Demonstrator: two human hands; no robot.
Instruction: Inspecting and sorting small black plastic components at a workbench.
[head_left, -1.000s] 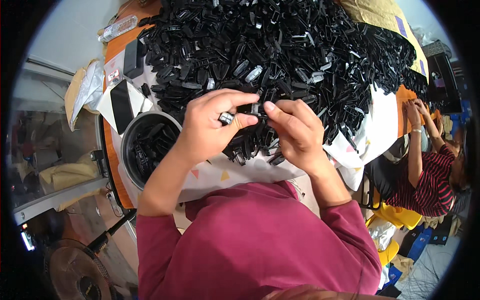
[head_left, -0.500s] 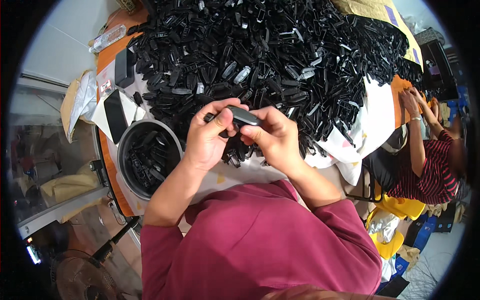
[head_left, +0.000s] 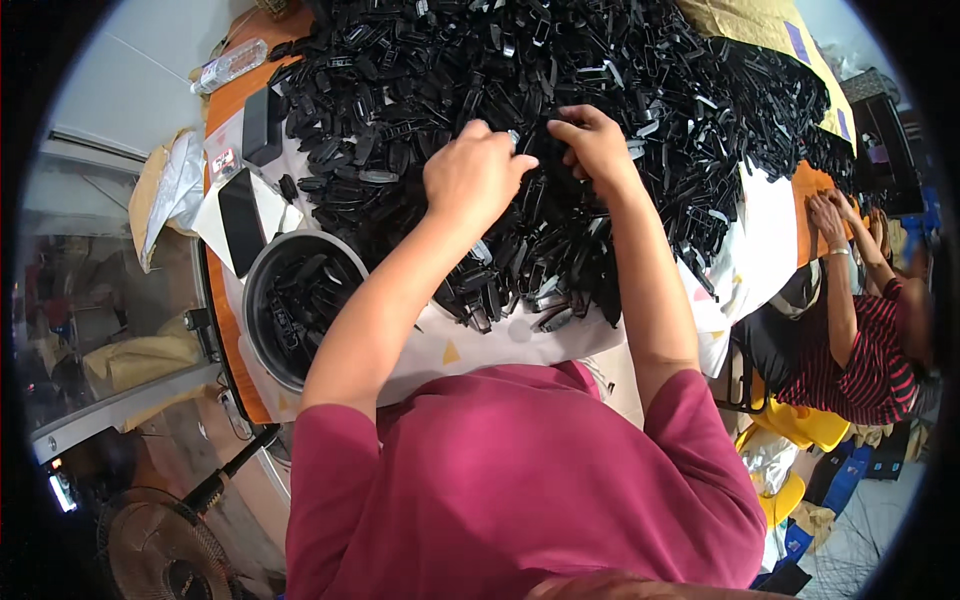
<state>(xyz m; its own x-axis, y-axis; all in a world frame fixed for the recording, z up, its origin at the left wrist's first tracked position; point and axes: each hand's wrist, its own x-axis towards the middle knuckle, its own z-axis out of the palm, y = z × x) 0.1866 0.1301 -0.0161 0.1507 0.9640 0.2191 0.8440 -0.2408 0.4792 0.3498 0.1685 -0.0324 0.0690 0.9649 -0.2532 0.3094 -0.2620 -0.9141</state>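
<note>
Both of my hands are over a large heap of black plastic clip-like pieces [head_left: 400, 130] on the table. My left hand [head_left: 472, 175] is back up over the middle of the heap, thumb stretched out to the right and the other fingers partly hidden. A small silvery-grey piece [head_left: 514, 138] shows by its fingers; whether they touch it I cannot tell. To its right, my right hand [head_left: 597, 150] hovers with fingers loosely bent and apart, no piece visible in them. A grey round bowl [head_left: 262, 350], partly filled with similar black pieces, stands left of my left forearm.
A dark phone [head_left: 240, 222] lies on a white box beside the bowl, with a black case [head_left: 262, 127] behind it. Further back left lies a clear plastic bottle [head_left: 230, 67]. Another person in a striped shirt [head_left: 850, 360] works at the right. A fan [head_left: 165, 550] stands lower left.
My hands held a dark oval piece together in front of my chest. They have since moved forward over the heap and apart, and that piece is no longer seen between them.
</note>
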